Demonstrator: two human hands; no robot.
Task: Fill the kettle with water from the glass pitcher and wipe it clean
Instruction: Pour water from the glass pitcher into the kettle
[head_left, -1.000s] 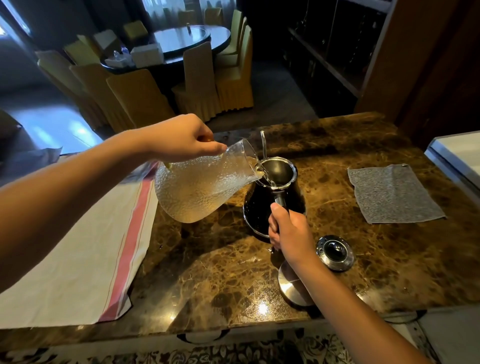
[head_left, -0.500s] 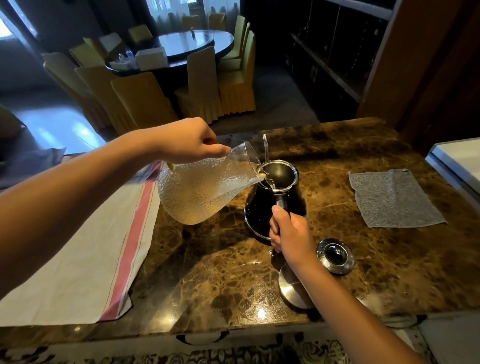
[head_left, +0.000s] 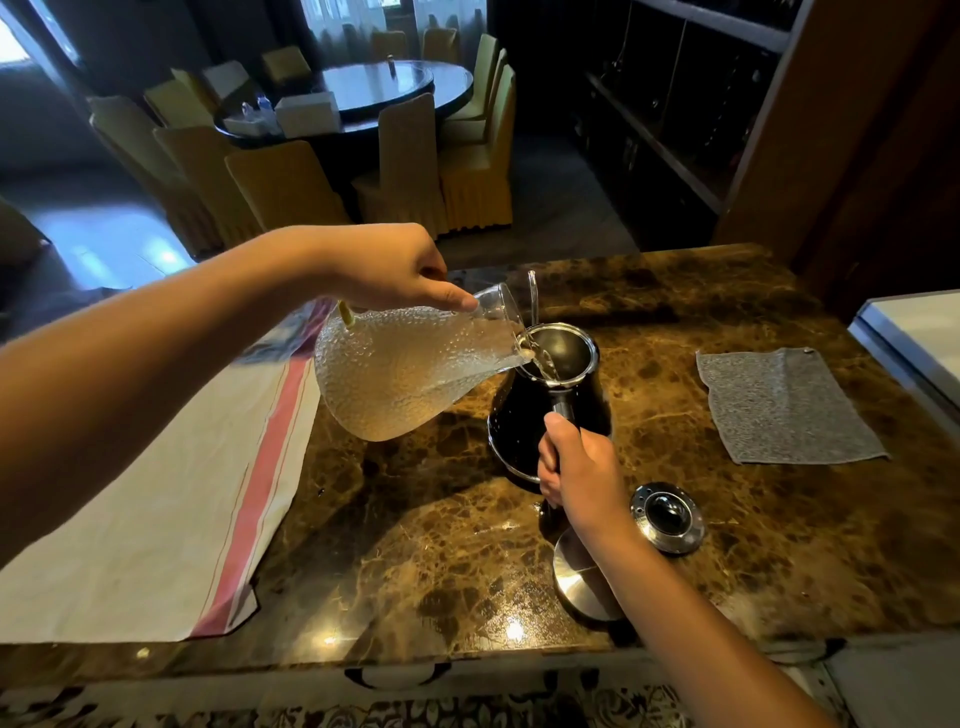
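A textured glass pitcher (head_left: 405, 371) hangs tilted on its side, its mouth at the rim of the open black kettle (head_left: 550, 400), and water runs from it into the kettle. My left hand (head_left: 387, 267) grips the pitcher's neck from above. My right hand (head_left: 574, 467) grips the kettle's handle on the near side. The kettle stands on the brown marble table (head_left: 441, 551). Its round lid (head_left: 667, 517) lies on the marble to the right of my right wrist. A grey cloth (head_left: 782, 408) lies flat further right.
A white towel with a red stripe (head_left: 171, 509) covers the table's left part. A shiny round kettle base (head_left: 582, 577) sits near the front edge under my right forearm. A white appliance edge (head_left: 914, 332) is at far right. Chairs and a round table (head_left: 395, 88) stand beyond.
The pitcher has tipped a little further and water keeps running into the kettle. Both hands hold as before.
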